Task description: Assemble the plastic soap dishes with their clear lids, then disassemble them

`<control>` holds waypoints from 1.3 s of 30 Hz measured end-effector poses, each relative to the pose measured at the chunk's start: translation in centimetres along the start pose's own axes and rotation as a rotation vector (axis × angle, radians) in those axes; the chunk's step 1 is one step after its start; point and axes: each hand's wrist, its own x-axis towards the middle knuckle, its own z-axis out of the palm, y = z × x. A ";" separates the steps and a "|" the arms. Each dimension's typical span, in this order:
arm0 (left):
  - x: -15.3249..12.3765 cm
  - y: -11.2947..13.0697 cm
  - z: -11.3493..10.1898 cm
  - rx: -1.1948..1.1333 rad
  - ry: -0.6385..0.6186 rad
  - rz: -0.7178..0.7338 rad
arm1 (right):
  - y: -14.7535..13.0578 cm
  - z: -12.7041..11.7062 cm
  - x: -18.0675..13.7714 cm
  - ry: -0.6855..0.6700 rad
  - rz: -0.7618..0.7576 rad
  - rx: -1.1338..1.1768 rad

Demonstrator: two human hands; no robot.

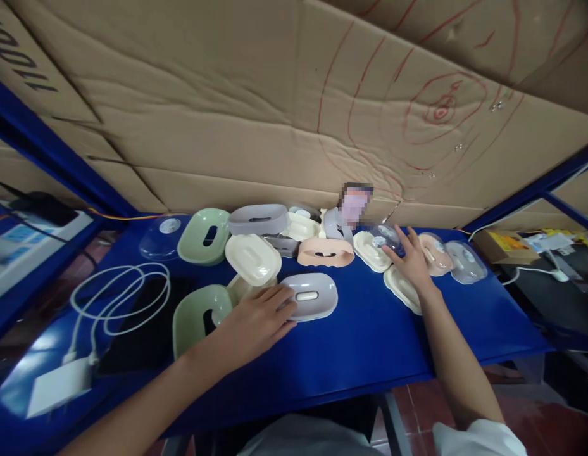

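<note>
My left hand (260, 316) has its fingers closed over the left edge of a lavender-grey oval soap dish (322, 288), which lies on the blue table with a pale bar in its middle. Farther right, my right hand (412, 263) pinches the edge of a clear plastic lid (385, 235) bearing a round sticker, thumb and forefinger at its right side. That lid is by a cream soap dish part (369, 250). Another cream part (402, 288) sits partly behind my right wrist. A green dish (193, 316) is partly hidden by my left forearm.
Green (203, 234), grey (258, 220), cream (253, 256) and peach (325, 252) dish parts crowd the back. Clear lids lie at left (159, 239) and right (467, 261). A white charger (61, 386) with a coiled cable is at left. Cardboard (218, 95) walls the back.
</note>
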 end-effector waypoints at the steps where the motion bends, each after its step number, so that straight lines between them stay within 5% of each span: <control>1: 0.0 -0.1 -0.1 0.012 0.005 0.009 | -0.1 0.0 0.1 -0.010 -0.003 0.013; 7: 0.2 -0.4 -0.5 0.071 0.021 0.023 | -2.3 -2.5 0.1 0.222 -0.086 0.096; 12: 0.3 -0.2 -1.1 0.091 0.044 -0.025 | -7.2 -5.2 -2.7 0.459 -0.286 0.133; 16: 0.2 -0.4 -1.2 0.094 0.012 -0.038 | -12.5 -5.2 -5.7 0.146 -0.609 0.214; 19: 0.1 -0.6 -1.1 0.080 0.013 0.018 | -15.0 -4.2 -6.9 -0.085 -0.692 0.268; 28: 0.0 -0.4 -0.8 0.056 0.036 -0.079 | -15.7 -0.7 -8.1 -0.224 -0.488 0.223; 39: 0.0 -0.3 0.4 -0.014 0.104 -0.163 | -15.7 0.8 -8.3 -0.294 -0.524 0.217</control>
